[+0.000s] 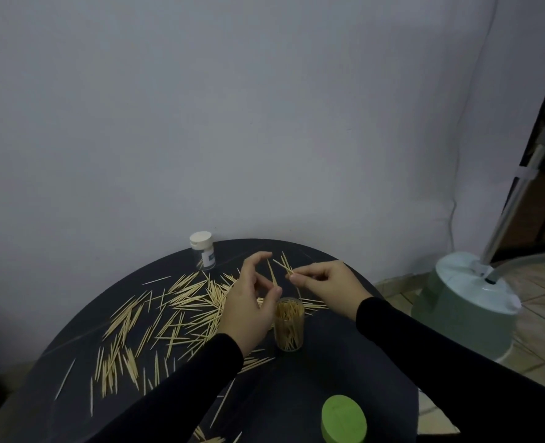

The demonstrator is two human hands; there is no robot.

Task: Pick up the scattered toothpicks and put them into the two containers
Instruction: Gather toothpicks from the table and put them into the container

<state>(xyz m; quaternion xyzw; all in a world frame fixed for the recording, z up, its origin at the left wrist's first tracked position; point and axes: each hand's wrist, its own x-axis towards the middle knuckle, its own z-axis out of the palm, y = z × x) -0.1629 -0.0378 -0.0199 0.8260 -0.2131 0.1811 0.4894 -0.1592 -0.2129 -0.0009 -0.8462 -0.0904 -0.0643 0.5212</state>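
Observation:
Many pale wooden toothpicks [172, 310] lie scattered over the left and middle of a round black table [328, 372]. An open clear container [289, 324], partly filled with toothpicks, stands near the table's middle. My left hand [249, 310] hovers just left of it and pinches one toothpick [272, 272] that points upward. My right hand [327, 282] is above and right of the container, pinching a few toothpicks [284, 263] that fan out to the upper left. A second clear container [203, 251] with a white cap stands at the table's far edge.
A green lid [344, 418] lies near the table's front edge. A pale wall stands right behind the table. To the right, on a tiled floor, sits a green and white fan base [466, 302] with a slanted metal pole.

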